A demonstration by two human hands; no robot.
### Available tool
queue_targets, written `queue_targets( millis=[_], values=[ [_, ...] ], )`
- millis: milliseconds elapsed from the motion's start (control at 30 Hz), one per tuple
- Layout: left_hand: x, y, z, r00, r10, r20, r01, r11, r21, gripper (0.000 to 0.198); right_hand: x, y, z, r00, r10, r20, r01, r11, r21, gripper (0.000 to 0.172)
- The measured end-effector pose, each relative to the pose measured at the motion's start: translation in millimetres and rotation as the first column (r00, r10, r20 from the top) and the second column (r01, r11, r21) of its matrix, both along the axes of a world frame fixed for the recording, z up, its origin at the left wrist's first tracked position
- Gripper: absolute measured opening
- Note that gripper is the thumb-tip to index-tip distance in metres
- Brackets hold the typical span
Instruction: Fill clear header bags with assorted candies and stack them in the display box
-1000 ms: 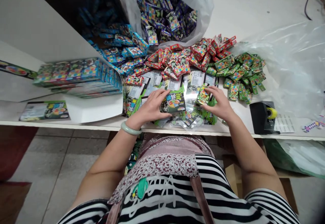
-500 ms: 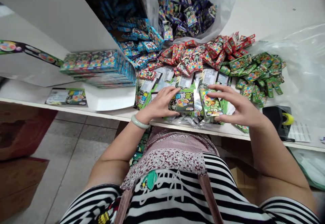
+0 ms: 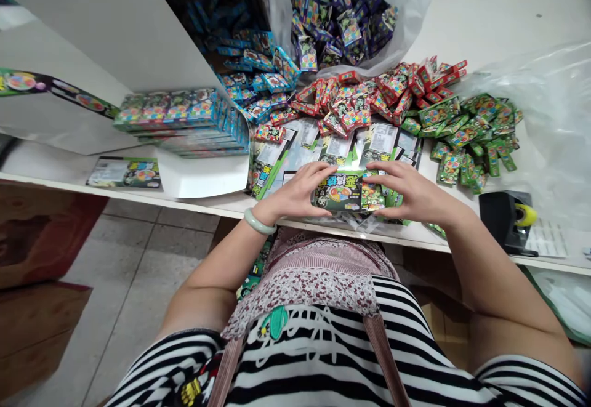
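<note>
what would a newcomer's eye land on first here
Heaps of bright little boxes grab the eye: red boxes across the middle of the table, green boxes to their right, and purple boxes in a white plastic bag at the top. Nearer the front edge, the left hand and right hand hold a dark green box between them. A pale green bangle stands out on the left wrist.

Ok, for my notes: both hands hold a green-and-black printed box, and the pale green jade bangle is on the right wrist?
No: the pale green jade bangle sits on the wrist of the left hand, not the right hand, as the head view shows.
</note>
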State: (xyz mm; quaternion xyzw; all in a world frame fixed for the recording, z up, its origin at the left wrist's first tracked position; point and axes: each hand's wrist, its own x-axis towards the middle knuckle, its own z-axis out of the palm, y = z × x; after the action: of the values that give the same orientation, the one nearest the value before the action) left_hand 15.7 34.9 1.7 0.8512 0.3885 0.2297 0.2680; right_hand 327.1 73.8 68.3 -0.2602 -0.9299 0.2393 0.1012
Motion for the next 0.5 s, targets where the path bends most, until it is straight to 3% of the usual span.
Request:
queue_targets(
  millis=[133, 233, 300, 400, 500],
  values=[
    [5.9, 0.0, -3.8, 1.000, 0.004, 0.031, -0.004, 1.000, 0.023, 0.100, -7.7, 4.1, -10.2, 0.999, -0.033, -0.019, 0.033, 0.999, 0.004, 0.074],
    [4.0, -2.5, -5.7, 0.998, 0.049, 0.047, -0.051, 0.998, 0.048, 0.099, -15.9, 1.2, -20.2, 0.988, -0.095, -0.122, 0.098, 0.995, 0.017, 0.089],
    [1.3, -5.0, -6.5, 0.993, 0.104, 0.056, -0.107, 0.992, 0.060, 0.099, -22.5, -5.8, -24.6, 0.966, -0.180, -0.185, 0.192, 0.980, 0.054, 0.080],
    [-1.5, -8.3, -8.4, 0.986, 0.157, 0.057, -0.160, 0.986, 0.052, 0.099, -32.4, -17.9, -28.0, 0.953, -0.239, -0.184, 0.257, 0.963, 0.076, 0.044],
    [-4.5, -9.6, -11.6, 0.983, 0.170, 0.069, -0.173, 0.984, 0.041, 0.098, -39.4, -13.0, -31.3, 0.931, -0.275, -0.241, 0.279, 0.960, -0.018, 0.031]
  ],
)
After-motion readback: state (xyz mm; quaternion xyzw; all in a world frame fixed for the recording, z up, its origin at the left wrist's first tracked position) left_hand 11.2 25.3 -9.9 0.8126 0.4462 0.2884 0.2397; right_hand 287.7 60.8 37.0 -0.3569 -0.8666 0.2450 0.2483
